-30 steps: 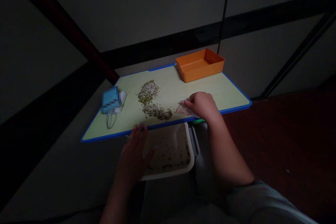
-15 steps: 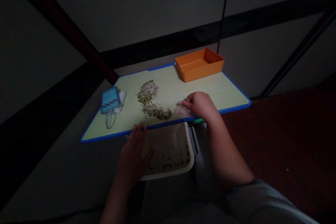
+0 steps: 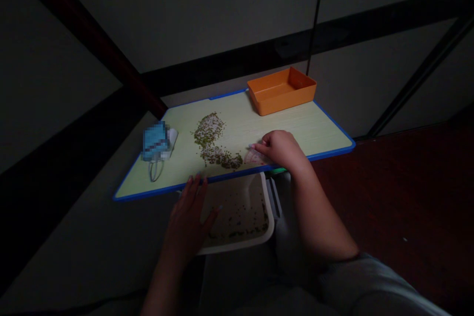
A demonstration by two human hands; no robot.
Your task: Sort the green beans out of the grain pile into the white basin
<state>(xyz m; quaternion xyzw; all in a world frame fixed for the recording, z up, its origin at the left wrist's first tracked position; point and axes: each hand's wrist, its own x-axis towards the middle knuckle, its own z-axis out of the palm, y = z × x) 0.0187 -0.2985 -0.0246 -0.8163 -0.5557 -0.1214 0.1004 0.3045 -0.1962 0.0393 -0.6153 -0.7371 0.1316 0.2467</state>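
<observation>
On the pale yellow board (image 3: 237, 123) lie small green-brown grains (image 3: 209, 131) in a loose patch. A denser clump of them sits near the front edge. My right hand (image 3: 283, 147) is closed on a thin clear protractor (image 3: 255, 157) with pink curved markings, its edge close to the clump; the hand covers part of it. My left hand (image 3: 190, 217) lies over the left side of a white plastic tub (image 3: 237, 247), fingers stretched and thumb apart, fingertips by the board's blue edge. Dark grains are scattered inside the tub, below the board.
An orange open box (image 3: 283, 101) stands at the back right of the board. A blue blurred-out item (image 3: 155, 140) with a looped strap lies at the left. Behind the board rises a grey panelled wall (image 3: 222, 15). Reddish floor (image 3: 392, 197) shows at the right.
My right hand and the protractor have shifted slightly left, towards the grain clump. My left hand, the tub and the box look the same.
</observation>
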